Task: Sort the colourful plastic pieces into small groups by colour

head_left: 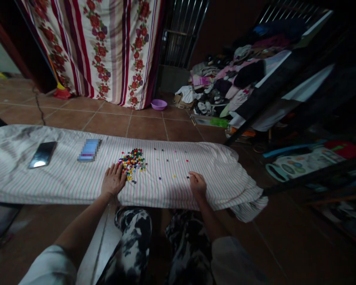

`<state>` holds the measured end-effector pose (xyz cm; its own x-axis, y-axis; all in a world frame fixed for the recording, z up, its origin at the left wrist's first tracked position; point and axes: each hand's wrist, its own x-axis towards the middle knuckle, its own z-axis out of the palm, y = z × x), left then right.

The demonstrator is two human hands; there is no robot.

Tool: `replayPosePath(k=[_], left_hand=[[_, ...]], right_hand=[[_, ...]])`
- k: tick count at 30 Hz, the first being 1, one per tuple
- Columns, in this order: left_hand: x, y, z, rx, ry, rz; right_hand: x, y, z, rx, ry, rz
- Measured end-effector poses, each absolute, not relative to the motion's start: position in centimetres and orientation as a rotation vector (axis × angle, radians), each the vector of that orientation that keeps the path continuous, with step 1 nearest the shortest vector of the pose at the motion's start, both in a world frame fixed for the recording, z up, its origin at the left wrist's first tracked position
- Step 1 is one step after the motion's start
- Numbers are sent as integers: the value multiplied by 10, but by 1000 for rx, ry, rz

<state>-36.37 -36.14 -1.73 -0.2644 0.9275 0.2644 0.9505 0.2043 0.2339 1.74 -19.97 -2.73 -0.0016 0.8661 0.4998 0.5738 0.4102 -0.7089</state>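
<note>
L bare hand (113, 180) released, flat on white pink-striped cloth-covered board (62, 178), fingertips at edge of heap of tiny multicolour round beads (132, 163); R bare hand (197, 185) loosely curled near scattered stray beads (167, 161), any grasp unclear.

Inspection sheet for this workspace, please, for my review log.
surface: striped cloth, rumpled at its right end
job's things: heap of multicoloured beads, strays scattered to its right
clutter: phone and blurred blue item, both on the cloth
grippers: left hand spread against the heap; right hand curled near the strays, any hold unclear
cables: dark line on the floor, cable or crack unclear
surroundings: tiled floor, floral curtain, purple basin, clothes pile
</note>
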Motion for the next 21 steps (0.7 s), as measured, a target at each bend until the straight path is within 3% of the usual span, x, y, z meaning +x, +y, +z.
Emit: replayPosePath(k=[9,21], left_hand=[[-361,-360,-15,-1853,-2413,-532],[-361,-359,-20,-1838,-2409,-541]], right_hand=[[-110,-228,-13,-1040,-2023,660],[-202,-229,-14,-1100,-2252,524]])
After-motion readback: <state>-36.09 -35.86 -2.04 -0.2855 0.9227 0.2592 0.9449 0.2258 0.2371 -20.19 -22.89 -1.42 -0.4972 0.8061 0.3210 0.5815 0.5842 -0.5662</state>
